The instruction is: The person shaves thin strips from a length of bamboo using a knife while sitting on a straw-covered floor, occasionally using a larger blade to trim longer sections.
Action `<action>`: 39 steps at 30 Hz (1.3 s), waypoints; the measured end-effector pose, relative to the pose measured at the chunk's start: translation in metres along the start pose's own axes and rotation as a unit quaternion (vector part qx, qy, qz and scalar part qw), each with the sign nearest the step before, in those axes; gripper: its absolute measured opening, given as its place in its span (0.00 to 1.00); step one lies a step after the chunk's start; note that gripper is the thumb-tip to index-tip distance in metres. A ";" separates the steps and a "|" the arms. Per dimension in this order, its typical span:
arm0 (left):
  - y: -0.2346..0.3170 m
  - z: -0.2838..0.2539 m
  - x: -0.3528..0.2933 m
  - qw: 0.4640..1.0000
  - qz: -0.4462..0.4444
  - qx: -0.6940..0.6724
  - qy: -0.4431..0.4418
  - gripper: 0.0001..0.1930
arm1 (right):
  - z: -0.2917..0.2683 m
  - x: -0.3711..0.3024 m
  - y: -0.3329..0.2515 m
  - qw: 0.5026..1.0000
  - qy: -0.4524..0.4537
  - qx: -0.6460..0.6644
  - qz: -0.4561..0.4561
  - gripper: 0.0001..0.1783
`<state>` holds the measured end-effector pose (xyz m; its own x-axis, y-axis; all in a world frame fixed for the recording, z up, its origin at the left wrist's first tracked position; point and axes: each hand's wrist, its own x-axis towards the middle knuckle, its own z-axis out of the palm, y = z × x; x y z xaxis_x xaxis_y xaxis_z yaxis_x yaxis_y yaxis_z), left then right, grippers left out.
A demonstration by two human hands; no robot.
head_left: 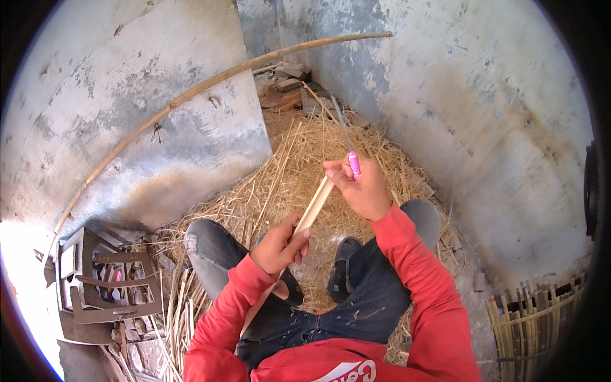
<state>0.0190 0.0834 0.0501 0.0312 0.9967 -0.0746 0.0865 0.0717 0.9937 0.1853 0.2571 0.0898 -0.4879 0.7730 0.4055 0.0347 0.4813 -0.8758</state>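
A pale split bamboo strip point(316, 205) slants up between my two hands, in front of my knees. My left hand point(280, 247) is closed around its lower part, thumb on top. At the upper end, the fingertips of my right hand point(364, 186) pinch the strip. In that same fist is a pink-handled tool point(354, 164), its lower part hidden by my fingers. A thin grey length point(340, 116) lies in line beyond the pink handle; whether it is joined on as a blade, I cannot tell.
Straw-like shavings point(293, 159) cover the floor around my feet. On the left stands a dark wooden frame point(118, 280) beside loose strips point(181, 302). A long bamboo pole point(191, 92) arches across the left wall. Bricks point(289, 83) fill the far corner; a slatted bamboo basket point(531, 328) sits right.
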 end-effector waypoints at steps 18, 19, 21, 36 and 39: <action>-0.060 -0.055 0.082 0.996 -0.008 -0.089 0.006 0.21 | -0.021 -0.026 0.067 0.955 -0.183 -0.230 0.046 0.31; -0.058 -0.053 0.081 0.996 -0.008 -0.085 0.005 0.22 | -0.018 -0.028 0.064 0.952 -0.194 -0.231 0.043 0.31; -0.053 -0.047 0.083 0.997 0.000 -0.076 0.002 0.24 | -0.014 -0.031 0.065 0.948 -0.199 -0.246 0.030 0.30; -0.065 -0.045 0.071 0.988 0.019 -0.153 -0.009 0.27 | -0.004 -0.046 0.066 0.921 -0.152 -0.358 -0.033 0.29; -0.067 -0.041 0.070 0.989 0.013 -0.145 -0.003 0.27 | -0.004 -0.047 0.066 0.914 -0.153 -0.375 -0.033 0.29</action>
<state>-0.0259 0.1500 -0.0183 0.0349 0.9982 -0.0489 -0.2029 0.0550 0.9777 0.2141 0.2537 0.0142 -0.7267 0.6364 0.2585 0.5291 0.7586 -0.3802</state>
